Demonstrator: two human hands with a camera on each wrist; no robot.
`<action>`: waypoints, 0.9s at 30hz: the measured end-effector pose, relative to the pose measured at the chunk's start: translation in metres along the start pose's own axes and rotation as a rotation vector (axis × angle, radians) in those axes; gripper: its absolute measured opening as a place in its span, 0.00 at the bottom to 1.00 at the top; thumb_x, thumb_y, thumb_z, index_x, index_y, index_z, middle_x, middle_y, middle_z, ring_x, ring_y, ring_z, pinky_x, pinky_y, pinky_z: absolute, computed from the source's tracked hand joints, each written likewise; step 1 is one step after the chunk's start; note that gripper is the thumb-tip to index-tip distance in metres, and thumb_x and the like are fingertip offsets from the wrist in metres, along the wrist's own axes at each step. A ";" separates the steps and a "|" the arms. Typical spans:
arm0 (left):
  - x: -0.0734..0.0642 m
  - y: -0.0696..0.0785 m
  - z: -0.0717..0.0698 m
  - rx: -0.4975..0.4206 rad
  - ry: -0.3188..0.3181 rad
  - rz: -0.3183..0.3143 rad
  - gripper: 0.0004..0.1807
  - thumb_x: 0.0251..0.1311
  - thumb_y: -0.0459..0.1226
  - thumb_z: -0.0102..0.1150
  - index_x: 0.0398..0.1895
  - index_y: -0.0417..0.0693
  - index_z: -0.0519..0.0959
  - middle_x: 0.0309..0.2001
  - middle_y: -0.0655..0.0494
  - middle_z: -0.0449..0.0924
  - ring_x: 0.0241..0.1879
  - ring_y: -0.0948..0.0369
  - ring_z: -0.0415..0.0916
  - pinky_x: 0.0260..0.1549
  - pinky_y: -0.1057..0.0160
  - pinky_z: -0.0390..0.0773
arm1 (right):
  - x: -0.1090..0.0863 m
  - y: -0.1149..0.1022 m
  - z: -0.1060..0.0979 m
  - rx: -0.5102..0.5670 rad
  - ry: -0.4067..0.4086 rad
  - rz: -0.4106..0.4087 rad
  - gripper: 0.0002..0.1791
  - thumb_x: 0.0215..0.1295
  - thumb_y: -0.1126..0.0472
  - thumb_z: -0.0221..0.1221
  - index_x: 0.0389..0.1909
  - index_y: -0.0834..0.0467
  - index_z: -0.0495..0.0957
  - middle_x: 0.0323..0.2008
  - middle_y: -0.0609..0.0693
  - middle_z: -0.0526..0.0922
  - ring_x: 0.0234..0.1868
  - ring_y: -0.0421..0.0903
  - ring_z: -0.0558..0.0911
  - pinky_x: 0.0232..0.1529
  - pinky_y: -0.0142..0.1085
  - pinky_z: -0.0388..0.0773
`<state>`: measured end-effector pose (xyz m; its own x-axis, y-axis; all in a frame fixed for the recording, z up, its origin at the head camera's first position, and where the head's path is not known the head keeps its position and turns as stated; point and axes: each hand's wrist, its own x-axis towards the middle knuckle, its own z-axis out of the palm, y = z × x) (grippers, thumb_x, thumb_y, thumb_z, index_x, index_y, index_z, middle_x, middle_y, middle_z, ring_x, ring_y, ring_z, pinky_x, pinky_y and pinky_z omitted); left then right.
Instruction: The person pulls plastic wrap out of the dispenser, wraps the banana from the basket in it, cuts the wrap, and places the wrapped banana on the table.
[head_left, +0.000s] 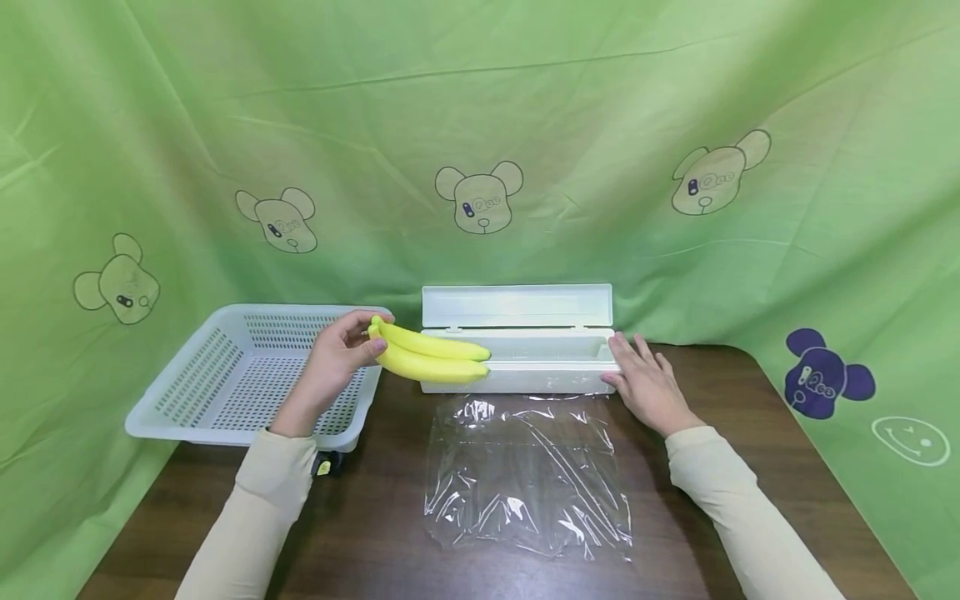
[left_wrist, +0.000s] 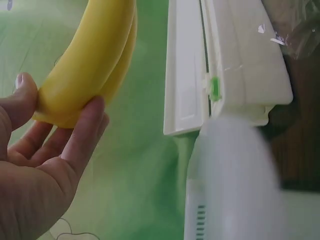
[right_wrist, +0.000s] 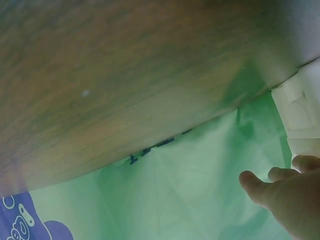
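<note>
My left hand grips a pair of bananas by their joined stem end, and their tips point right, overlapping the white box in the head view. In the left wrist view, thumb and fingers close around the end of the bananas. The long white box has its lid raised at the back. At the box's right end rests my right hand, its fingers extended along the edge. A sheet of clear plastic film lies on the table in front of the box.
A white perforated basket stands on the left of the brown wooden table. Something small and dark with a yellow mark shows beside my left sleeve. A green curtain with bear prints hangs behind and around.
</note>
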<state>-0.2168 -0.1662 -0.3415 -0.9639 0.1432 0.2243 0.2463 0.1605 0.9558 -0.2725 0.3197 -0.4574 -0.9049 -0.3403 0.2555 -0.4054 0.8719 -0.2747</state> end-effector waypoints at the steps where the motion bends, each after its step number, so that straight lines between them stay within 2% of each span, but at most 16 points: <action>1: 0.000 -0.001 0.001 -0.010 0.007 -0.003 0.21 0.67 0.29 0.63 0.61 0.32 0.74 0.60 0.38 0.76 0.48 0.60 0.81 0.41 0.63 0.83 | 0.000 0.000 0.000 -0.002 0.004 0.000 0.38 0.78 0.50 0.52 0.77 0.66 0.53 0.76 0.65 0.54 0.76 0.68 0.47 0.68 0.70 0.43; 9: -0.002 -0.010 0.015 -0.011 0.020 -0.030 0.21 0.69 0.33 0.63 0.61 0.33 0.74 0.56 0.39 0.77 0.46 0.60 0.81 0.39 0.60 0.84 | -0.002 0.001 0.001 0.013 -0.006 0.012 0.38 0.78 0.49 0.52 0.78 0.65 0.52 0.77 0.64 0.53 0.77 0.65 0.44 0.68 0.70 0.43; 19: -0.007 -0.020 0.042 0.009 -0.016 0.023 0.17 0.65 0.29 0.65 0.55 0.33 0.76 0.51 0.39 0.79 0.41 0.57 0.78 0.34 0.61 0.81 | -0.002 0.001 0.001 0.015 -0.007 0.015 0.38 0.78 0.49 0.51 0.78 0.65 0.51 0.77 0.65 0.53 0.77 0.66 0.46 0.68 0.70 0.44; 24: -0.009 -0.027 0.058 -0.013 -0.037 0.010 0.18 0.64 0.27 0.65 0.55 0.32 0.76 0.52 0.38 0.79 0.42 0.57 0.78 0.35 0.64 0.80 | -0.001 -0.001 -0.001 0.017 -0.015 0.014 0.38 0.78 0.49 0.51 0.78 0.66 0.51 0.77 0.65 0.52 0.77 0.67 0.47 0.68 0.70 0.45; 27: -0.011 -0.031 0.069 -0.025 -0.070 -0.002 0.17 0.63 0.26 0.65 0.55 0.31 0.76 0.53 0.37 0.78 0.46 0.53 0.80 0.38 0.64 0.81 | -0.001 -0.001 -0.001 0.020 -0.020 0.012 0.38 0.79 0.49 0.50 0.78 0.66 0.50 0.77 0.65 0.52 0.76 0.68 0.48 0.67 0.70 0.47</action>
<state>-0.2073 -0.1048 -0.3869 -0.9548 0.2113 0.2093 0.2408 0.1365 0.9609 -0.2713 0.3196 -0.4560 -0.9121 -0.3370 0.2334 -0.3969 0.8686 -0.2966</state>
